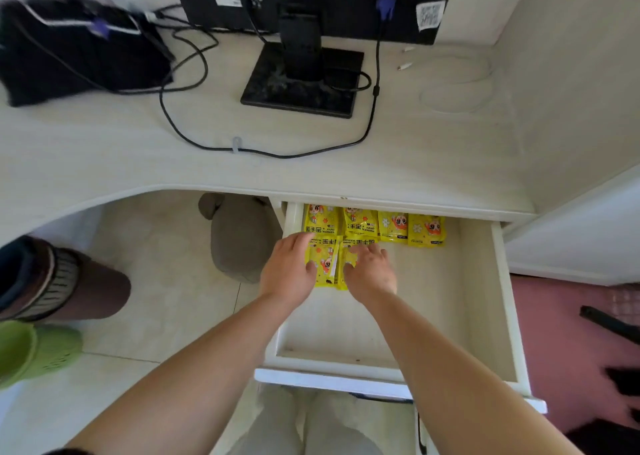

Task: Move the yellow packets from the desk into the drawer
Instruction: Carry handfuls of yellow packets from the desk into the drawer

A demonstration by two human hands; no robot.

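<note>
The white drawer (485, 302) is pulled out under the desk (311, 163). Several yellow packets lie flat in it. A back row (393, 227) runs along the drawer's rear under the desk edge. In front of that row lie two more packets side by side. My left hand (287, 274) rests on the left one (323, 264), thumb on its lower edge. My right hand (369, 271) lies on the right one (348, 257), fingers spread over it. Both hands press the packets flat; neither packet is lifted. No yellow packet shows on the desk top.
A black monitor stand (301, 80) and looping black cables (194, 84) occupy the desk, with a black bag (79, 46) at far left. Under the desk lies a grey plush thing (242, 236). Shoes (52, 281) stand on the tiled floor at left. The drawer's front half is bare.
</note>
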